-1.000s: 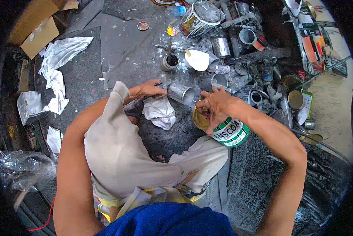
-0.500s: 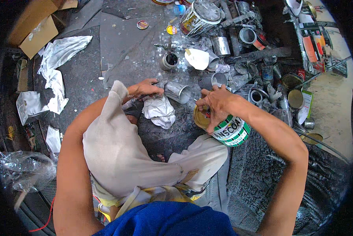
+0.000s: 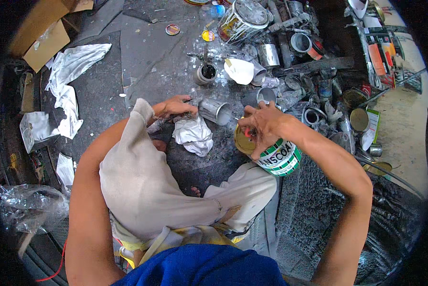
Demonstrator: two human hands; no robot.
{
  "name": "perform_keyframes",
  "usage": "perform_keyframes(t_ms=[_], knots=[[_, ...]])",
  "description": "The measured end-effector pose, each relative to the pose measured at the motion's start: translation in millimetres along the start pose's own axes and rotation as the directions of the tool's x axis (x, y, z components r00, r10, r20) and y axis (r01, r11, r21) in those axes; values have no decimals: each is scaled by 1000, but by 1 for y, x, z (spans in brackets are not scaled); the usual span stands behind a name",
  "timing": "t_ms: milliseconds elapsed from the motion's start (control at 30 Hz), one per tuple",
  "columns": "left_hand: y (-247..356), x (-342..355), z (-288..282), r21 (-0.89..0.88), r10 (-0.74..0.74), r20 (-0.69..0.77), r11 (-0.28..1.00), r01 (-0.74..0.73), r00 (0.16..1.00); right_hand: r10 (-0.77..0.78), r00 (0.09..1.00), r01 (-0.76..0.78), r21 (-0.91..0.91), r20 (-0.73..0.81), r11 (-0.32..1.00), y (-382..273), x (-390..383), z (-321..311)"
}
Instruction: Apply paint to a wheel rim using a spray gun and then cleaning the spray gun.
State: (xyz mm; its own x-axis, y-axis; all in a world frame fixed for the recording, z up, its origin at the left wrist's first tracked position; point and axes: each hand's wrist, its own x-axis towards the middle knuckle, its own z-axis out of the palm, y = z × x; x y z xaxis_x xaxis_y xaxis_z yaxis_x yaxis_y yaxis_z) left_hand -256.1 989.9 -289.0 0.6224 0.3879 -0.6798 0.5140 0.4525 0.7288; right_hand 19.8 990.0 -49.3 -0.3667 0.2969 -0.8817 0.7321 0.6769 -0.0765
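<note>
My right hand (image 3: 264,125) is closed over the top of a green-and-white paint can (image 3: 280,159) that lies tilted, its gold lid (image 3: 243,141) facing left; something small and red shows between the fingers. My left hand (image 3: 174,106) rests on the dark floor beside a small silver tin (image 3: 215,111) lying on its side, fingers curled at the tin's left end. A crumpled white rag (image 3: 193,136) lies between the two hands, just in front of my raised knee in beige trousers (image 3: 142,181).
Several open tins (image 3: 206,74), a large paint can (image 3: 242,19) and loose lids (image 3: 172,29) crowd the floor ahead and to the right. White rags (image 3: 71,76), cardboard (image 3: 42,38) and clear plastic (image 3: 30,207) lie to the left.
My left hand has shifted slightly along the floor next to the silver tin. My right hand stays on the green-and-white can, its fingers working at the lid.
</note>
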Motion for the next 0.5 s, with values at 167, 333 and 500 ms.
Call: perform_keyframes(t_ms=[167, 333, 500], knots=[[-15, 18, -3, -168, 15, -69, 985, -27, 998, -15, 973, 25, 41, -229, 999, 7, -6, 23], [-28, 40, -7, -211, -75, -65, 976, 60, 995, 34, 927, 9, 112, -373, 994, 10, -8, 61], [1, 11, -6, -180, 20, -66, 983, -31, 998, 183, 700, 85, 335, -690, 938, 4, 4, 114]])
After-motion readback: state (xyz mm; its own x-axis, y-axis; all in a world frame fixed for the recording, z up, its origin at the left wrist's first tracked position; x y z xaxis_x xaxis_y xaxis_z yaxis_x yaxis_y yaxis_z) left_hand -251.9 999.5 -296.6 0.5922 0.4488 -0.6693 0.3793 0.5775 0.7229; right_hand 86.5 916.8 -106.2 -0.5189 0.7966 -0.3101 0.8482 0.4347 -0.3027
